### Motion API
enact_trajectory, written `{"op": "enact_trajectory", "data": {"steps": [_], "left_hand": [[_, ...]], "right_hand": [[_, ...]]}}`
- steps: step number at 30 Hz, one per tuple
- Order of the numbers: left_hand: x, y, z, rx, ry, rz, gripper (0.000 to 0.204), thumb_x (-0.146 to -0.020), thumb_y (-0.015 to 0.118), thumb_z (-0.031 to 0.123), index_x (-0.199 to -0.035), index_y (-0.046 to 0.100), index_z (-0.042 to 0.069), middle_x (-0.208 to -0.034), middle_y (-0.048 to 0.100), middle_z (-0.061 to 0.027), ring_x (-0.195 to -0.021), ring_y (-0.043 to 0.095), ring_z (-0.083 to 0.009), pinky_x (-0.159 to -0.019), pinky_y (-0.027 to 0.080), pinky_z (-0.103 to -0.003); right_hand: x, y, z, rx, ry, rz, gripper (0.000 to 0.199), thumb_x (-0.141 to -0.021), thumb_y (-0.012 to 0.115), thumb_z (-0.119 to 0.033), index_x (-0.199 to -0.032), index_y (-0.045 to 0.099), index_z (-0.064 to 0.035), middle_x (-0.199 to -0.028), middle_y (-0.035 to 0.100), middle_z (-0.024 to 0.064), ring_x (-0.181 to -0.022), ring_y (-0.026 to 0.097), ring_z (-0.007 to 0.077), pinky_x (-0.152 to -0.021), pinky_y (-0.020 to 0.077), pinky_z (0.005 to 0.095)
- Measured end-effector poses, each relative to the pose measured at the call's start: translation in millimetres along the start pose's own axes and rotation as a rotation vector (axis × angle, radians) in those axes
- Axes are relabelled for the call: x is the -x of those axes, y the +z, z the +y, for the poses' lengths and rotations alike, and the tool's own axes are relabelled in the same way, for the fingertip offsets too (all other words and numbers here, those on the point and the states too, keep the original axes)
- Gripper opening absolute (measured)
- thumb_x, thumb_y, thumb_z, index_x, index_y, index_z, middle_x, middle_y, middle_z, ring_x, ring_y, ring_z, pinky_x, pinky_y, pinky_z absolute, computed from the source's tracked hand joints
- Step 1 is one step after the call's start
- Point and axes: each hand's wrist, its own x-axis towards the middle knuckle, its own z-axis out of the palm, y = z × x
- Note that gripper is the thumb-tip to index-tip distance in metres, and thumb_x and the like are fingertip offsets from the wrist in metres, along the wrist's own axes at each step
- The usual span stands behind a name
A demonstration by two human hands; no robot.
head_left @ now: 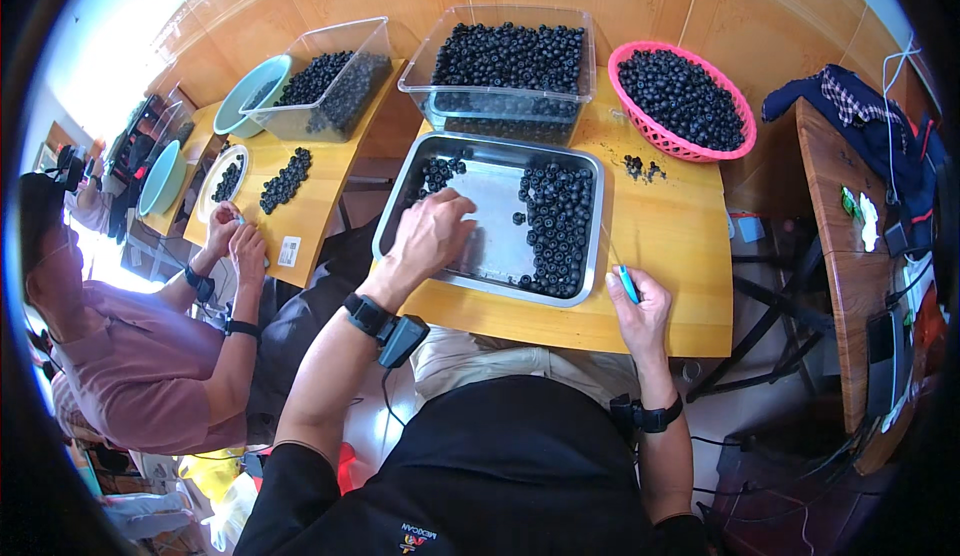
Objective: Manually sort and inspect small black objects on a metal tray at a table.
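A metal tray (490, 286) lies on the table before me, with a large bunch of blueberries (558, 226) along its right side and a smaller cluster (436, 174) at its upper left. Over the tray's left half hovers my left hand (430, 234), back up, its fingers bent but apart; no berry shows in them, though the fingertips are partly hidden. Just off the tray's lower right corner, my right hand (645, 308) grips a slim tool with a teal handle (628, 284), its thin shaft pointing away from me.
Behind the tray stand a clear bin (415, 78) of blueberries and a pink basket (742, 106) full of them. Dark scraps (643, 168) lie beside the basket. At left, another person (150, 356) works with both hands at a table (335, 171) bearing berries, a bin and a green basin (232, 106).
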Motion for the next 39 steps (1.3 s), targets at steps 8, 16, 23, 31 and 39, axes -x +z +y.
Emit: {"op": "enact_trajectory", "data": {"steps": [8, 16, 23, 31, 39], "left_hand": [[-28.9, 38.3, 27.8, 0.056, 0.069, -0.065, 0.026, -0.089, 0.069, 0.014, -0.112, 0.073, 0.003, -0.107, 0.069, -0.0183, -0.095, 0.069, -0.0384, -0.085, 0.056, -0.047], [-35.7, 48.9, 24.7, 0.017, 0.072, -0.134, 0.027, -0.087, 0.066, 0.009, -0.113, 0.072, 0.002, -0.104, 0.068, -0.0201, -0.094, 0.068, -0.0413, -0.086, 0.054, -0.048], [-20.7, 33.1, 29.2, 0.266, 0.041, -0.117, 0.025, -0.088, 0.07, 0.005, -0.113, 0.072, 0.001, -0.1, 0.071, -0.0167, -0.088, 0.071, -0.0293, -0.079, 0.056, -0.038], [-6.4, 18.7, 41.4, 0.869, -0.279, -0.228, 0.015, -0.092, 0.076, 0.007, -0.105, 0.07, 0.002, -0.092, 0.071, -0.0011, -0.081, 0.066, -0.0088, -0.075, 0.054, -0.025], [7.0, 30.2, 61.0, 1.451, -0.416, -0.097, 0.013, -0.096, 0.072, 0.007, -0.107, 0.069, 0.003, -0.093, 0.071, -0.003, -0.083, 0.071, -0.0124, -0.076, 0.063, -0.027]], "right_hand": [[2.3, -0.1, -5.7, 0.03, 0.013, -0.029, 0.028, -0.093, 0.077, -0.02, -0.1, 0.071, 0.0064, -0.072, 0.061, 0.0024, -0.066, 0.052, 0.007, -0.06, 0.0449, 0.0255], [2.2, 1.1, -5.3, 0.01, -0.011, -0.021, 0.027, -0.093, 0.077, -0.019, -0.099, 0.071, 0.0068, -0.072, 0.062, 0.0042, -0.066, 0.053, 0.0077, -0.06, 0.0451, 0.0263], [2.0, 0.6, -6.3, 0.023, -0.037, -0.023, 0.025, -0.093, 0.077, -0.017, -0.097, 0.07, 0.0065, -0.07, 0.059, 0.0035, -0.064, 0.05, 0.0081, -0.058, 0.0432, 0.0268], [1.8, 1.5, -4.8, 0.004, -0.028, -0.029, 0.023, -0.094, 0.076, -0.018, -0.097, 0.071, 0.005, -0.071, 0.056, -0.0028, -0.067, 0.047, 0.0041, -0.058, 0.0401, 0.024], [3.1, 2.5, -10.0, 0.002, -0.032, -0.026, 0.018, -0.093, 0.075, -0.012, -0.092, 0.069, 0.0046, -0.067, 0.053, -0.0006, -0.063, 0.045, 0.0055, -0.056, 0.0392, 0.0258]]}}
